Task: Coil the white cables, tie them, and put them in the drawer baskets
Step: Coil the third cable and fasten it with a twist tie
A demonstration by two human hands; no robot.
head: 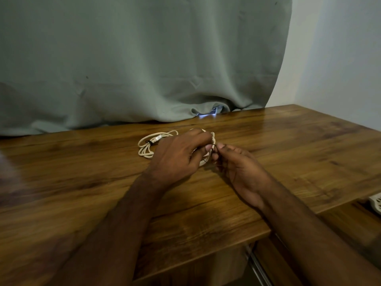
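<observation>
From the head camera I see my left hand [181,153] curled over a coil of white cable [208,155] near the middle of the wooden table [288,153], fingers gripping the loops. My right hand [237,164], at three o'clock of the left, pinches a thin black tie [214,146] against that coil. At nine o'clock of my left hand lies a second white cable coil [146,148], bound by a black tie, its plug on top. A grey-green curtain [144,58] hangs at twelve o'clock. At four o'clock, below the table edge, a white basket [375,203] corner shows in the open drawer [354,219].
</observation>
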